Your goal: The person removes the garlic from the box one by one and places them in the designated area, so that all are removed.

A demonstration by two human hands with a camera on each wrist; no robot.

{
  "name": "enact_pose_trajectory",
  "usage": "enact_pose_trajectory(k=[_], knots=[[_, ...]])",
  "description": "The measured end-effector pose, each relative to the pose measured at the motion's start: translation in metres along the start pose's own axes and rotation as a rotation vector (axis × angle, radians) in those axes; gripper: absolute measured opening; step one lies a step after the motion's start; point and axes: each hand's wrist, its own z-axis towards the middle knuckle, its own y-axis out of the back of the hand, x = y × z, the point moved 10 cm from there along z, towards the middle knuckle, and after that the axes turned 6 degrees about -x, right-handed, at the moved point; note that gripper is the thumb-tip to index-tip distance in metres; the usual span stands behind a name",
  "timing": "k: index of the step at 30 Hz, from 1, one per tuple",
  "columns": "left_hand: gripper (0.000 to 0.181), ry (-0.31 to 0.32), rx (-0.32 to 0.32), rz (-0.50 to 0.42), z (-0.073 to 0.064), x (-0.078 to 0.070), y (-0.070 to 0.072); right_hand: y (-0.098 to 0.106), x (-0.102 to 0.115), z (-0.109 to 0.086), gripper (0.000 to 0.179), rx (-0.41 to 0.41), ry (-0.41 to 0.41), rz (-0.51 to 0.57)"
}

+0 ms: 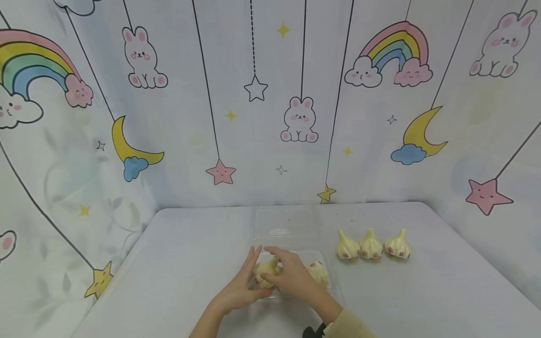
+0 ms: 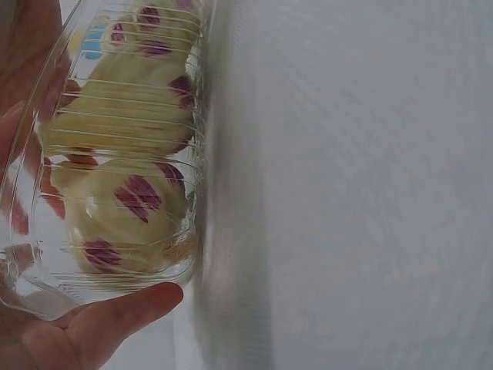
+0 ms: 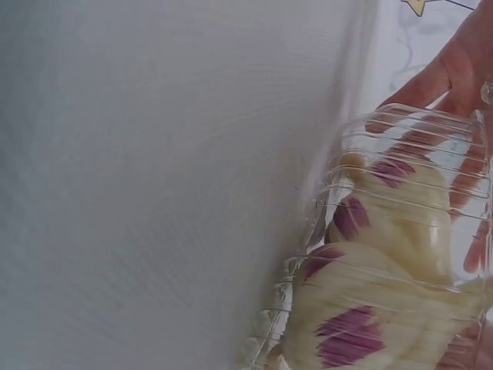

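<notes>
In the head view a clear plastic clamshell box (image 1: pixel 331 270) stands near the front of the table, with garlic bulbs in it. My right hand (image 1: pixel 293 277) reaches over the box and grips a garlic bulb (image 1: pixel 263 269) at its left end, thumb and fingers on either side. Along the left end my left hand (image 1: pixel 241 288) rests with straight, spread fingers, its thumb (image 2: pixel 127 316) at the front corner in the left wrist view. Another bulb (image 1: pixel 318 272) sits at the right end, partly behind the right hand. Purple-marked bulbs (image 3: pixel 350 335) show through the ribbed wall in the right wrist view.
Three more garlic bulbs (image 1: pixel 371 245) stand in a row on the white table (image 1: pixel 190 244), right of the box. The box's transparent lid (image 1: pixel 287 223) lies folded back behind it. A patterned cloth (image 1: pixel 262 141) hangs behind the table.
</notes>
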Motion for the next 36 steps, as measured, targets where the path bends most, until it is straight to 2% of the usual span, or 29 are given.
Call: enact_pose_trajectory(k=[12,20,30,36], knots=[[0.103,0.011,0.005,-0.012,-0.001,0.001,0.0,-0.012,0.0,0.009,0.064,0.055,-0.001,-0.056],[0.105,0.022,0.011,-0.036,-0.002,0.002,0.0,-0.018,-0.006,0.015,0.078,0.098,-0.032,-0.08],[0.104,0.013,0.013,-0.065,-0.001,0.001,-0.001,-0.029,-0.011,0.019,0.082,0.118,-0.024,-0.204],[0.104,0.018,0.009,-0.06,-0.001,0.001,-0.001,-0.029,-0.014,0.021,0.083,0.097,-0.044,-0.195]])
